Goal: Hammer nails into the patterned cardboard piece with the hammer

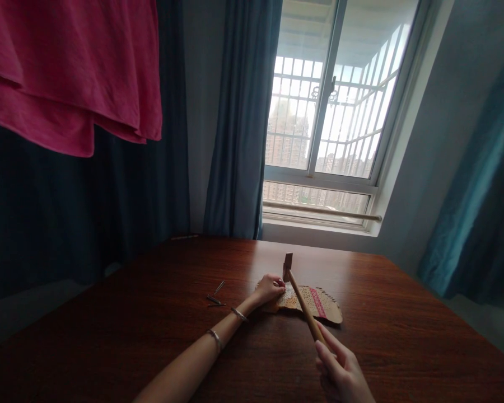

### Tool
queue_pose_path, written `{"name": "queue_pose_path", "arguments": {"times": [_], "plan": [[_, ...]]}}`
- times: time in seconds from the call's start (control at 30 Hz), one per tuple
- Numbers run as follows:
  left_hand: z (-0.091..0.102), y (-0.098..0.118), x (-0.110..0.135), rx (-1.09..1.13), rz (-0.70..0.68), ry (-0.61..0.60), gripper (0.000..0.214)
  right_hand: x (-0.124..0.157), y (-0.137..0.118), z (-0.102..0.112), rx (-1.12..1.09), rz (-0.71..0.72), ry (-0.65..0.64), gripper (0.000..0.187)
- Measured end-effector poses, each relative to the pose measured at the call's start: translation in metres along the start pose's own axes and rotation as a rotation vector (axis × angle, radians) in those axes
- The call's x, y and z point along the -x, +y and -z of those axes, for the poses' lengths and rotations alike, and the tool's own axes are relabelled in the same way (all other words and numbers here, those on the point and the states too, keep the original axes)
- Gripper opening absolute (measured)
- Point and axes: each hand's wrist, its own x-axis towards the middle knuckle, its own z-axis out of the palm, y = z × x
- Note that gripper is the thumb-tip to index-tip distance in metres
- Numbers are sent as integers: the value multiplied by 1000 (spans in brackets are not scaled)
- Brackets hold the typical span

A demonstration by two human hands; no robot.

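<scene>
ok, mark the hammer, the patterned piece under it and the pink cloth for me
hammer (305, 305): head view, middle of the wooden handle
patterned piece (318, 303): head view, on its pink stripe, right of the handle
pink cloth (79, 73): head view, middle of its hanging part, upper left

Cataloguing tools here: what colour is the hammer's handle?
The handle is light yellowish brown, clearest in the head view.
</scene>
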Motion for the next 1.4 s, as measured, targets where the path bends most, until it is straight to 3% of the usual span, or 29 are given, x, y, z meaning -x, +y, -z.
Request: {"name": "queue_pose_path", "arguments": {"times": [0.27, 0.67, 1.4], "plan": [[10, 18, 9, 2, 44, -17, 25, 1, 0, -3, -51, 42, 23, 94], [-1, -8, -3, 68, -23, -5, 29, -1, 0, -1, -7, 36, 54, 94], [-2, -8, -3, 55, -40, -8, 26, 1, -2, -6, -11, 46, 26, 90]]}}
